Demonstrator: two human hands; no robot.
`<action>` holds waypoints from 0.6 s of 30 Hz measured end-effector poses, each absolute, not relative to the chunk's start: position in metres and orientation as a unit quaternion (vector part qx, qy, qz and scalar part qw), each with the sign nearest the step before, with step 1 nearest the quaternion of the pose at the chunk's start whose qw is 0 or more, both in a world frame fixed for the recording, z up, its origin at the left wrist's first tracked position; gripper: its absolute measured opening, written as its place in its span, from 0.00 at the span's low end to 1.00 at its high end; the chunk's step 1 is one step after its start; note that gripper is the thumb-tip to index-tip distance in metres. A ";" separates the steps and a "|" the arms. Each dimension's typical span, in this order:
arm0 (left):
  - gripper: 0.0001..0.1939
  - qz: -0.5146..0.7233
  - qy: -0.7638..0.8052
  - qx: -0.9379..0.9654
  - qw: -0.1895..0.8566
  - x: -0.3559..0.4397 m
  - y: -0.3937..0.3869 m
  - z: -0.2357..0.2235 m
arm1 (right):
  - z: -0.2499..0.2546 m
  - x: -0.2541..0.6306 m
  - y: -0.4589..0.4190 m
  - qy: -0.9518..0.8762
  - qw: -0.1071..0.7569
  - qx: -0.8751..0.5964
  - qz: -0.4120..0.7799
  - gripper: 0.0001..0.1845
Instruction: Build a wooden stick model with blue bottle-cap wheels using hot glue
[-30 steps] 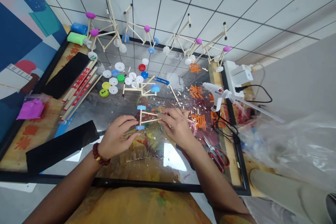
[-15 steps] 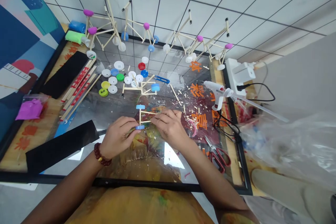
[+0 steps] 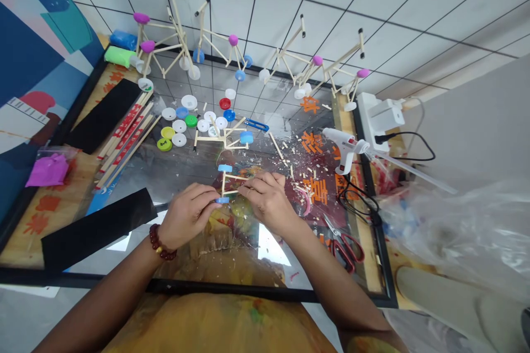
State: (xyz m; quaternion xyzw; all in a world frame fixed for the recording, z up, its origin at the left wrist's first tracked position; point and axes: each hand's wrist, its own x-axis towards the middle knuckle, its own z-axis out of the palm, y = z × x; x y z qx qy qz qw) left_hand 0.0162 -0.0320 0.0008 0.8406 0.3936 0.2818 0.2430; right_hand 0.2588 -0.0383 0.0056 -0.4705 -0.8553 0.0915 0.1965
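Observation:
A small frame of thin wooden sticks [image 3: 230, 179] with two blue bottle caps [image 3: 224, 168] as wheels lies on the glass tabletop [image 3: 174, 176]. My left hand [image 3: 188, 215], with a red bead bracelet at the wrist, pinches the frame by its near blue cap. My right hand [image 3: 269, 198] has its fingers closed on the sticks at the frame's right end. A second stick frame with a blue cap [image 3: 223, 138] lies just beyond them.
Several finished stick models [image 3: 256, 60] stand along the tiled wall. Loose bottle caps [image 3: 182, 121], wrapped chopsticks [image 3: 126, 138], black foam strips [image 3: 93, 229], a glue gun [image 3: 343, 146], a power strip [image 3: 379, 116], red scissors [image 3: 345, 245] and a plastic bag [image 3: 459, 231] surround the hands.
Both hands have drawn slightly closer together on the stick frame. The view shifted a little; nothing else moved.

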 end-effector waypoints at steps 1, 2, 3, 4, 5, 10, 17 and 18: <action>0.07 0.280 0.393 0.841 0.243 0.016 -0.032 0.001 | 0.005 0.258 -0.039 -0.854 0.196 -0.473 0.088 0.13; 0.07 0.279 0.393 0.842 0.242 0.017 -0.032 0.001 | 0.004 0.258 -0.039 -0.853 0.194 -0.476 0.086 0.13; 0.07 0.280 0.393 0.842 0.241 0.017 -0.032 0.002 | 0.004 0.258 -0.039 -0.853 0.191 -0.478 0.084 0.14; 0.07 0.281 0.393 0.842 0.241 0.017 -0.032 0.002 | 0.003 0.257 -0.040 -0.853 0.188 -0.480 0.082 0.14; 0.07 0.281 0.394 0.841 0.241 0.017 -0.032 0.002 | 0.004 0.257 -0.040 -0.853 0.184 -0.482 0.080 0.14; 0.07 0.282 0.399 0.840 0.238 0.016 -0.032 0.003 | 0.010 0.262 -0.041 -0.840 0.197 -0.501 0.071 0.13; 0.08 0.283 0.392 0.842 0.237 0.014 -0.031 0.002 | 0.013 0.280 -0.033 -0.786 0.213 -0.573 0.097 0.13; 0.08 0.283 0.391 0.842 0.239 0.014 -0.031 0.002 | 0.014 0.282 -0.032 -0.783 0.213 -0.576 0.099 0.14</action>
